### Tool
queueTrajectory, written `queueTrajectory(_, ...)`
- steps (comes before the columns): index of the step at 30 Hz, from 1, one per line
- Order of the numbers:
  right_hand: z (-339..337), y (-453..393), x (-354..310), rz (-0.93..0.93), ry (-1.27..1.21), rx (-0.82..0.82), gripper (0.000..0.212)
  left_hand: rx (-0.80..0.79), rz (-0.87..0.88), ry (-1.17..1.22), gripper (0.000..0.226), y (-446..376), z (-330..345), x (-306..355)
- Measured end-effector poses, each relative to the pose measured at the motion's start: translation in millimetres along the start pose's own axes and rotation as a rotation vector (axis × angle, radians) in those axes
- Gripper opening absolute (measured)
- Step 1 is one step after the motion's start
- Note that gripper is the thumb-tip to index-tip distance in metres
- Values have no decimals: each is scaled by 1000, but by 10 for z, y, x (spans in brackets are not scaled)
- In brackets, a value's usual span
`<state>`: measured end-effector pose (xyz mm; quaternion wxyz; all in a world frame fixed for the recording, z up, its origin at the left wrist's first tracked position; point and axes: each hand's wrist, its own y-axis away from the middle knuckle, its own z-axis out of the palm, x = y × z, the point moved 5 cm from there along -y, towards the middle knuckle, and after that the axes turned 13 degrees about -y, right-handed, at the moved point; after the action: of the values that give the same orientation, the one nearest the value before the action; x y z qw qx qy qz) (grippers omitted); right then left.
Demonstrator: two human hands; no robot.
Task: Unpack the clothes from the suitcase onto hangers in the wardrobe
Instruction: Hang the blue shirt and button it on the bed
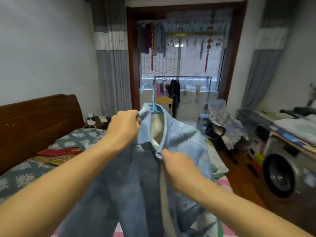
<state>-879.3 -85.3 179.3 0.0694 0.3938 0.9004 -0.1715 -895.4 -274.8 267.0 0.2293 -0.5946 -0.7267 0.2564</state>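
Observation:
A light blue denim shirt (184, 139) hangs in the air in front of me on a turquoise hanger (150, 96), whose hook sticks up out of the collar. My left hand (124, 129) grips the left side of the collar near the hanger's neck. My right hand (177, 165) pinches the front edge of the shirt just below the collar. The shirt's body and sleeves drape down between my forearms. No suitcase or wardrobe is in view.
A bed (25, 175) with a floral cover and wooden headboard (39, 124) lies on the left. A washing machine (287, 173) stands on the right, with a cluttered chair (222, 122) beyond it. Straight ahead, a doorway opens on a balcony with a clothes rack (183, 77).

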Motion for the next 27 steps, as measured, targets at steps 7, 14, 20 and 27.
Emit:
queueTrajectory(7,-862,-140,917,-51,-56,586,42,166,225,284,33,153,-137,-201)
queueTrajectory(14,-484,-211,1237,43,-215,634,79,237,228,367,27,333,-295,-162)
queueTrajectory(20,353,-1,1731,504,-687,455,21,232,92,373,17,355,-356,-483)
queueTrajectory(27,-279,4,1895,504,-542,759,25,211,374,86,29,527,-445,-557)
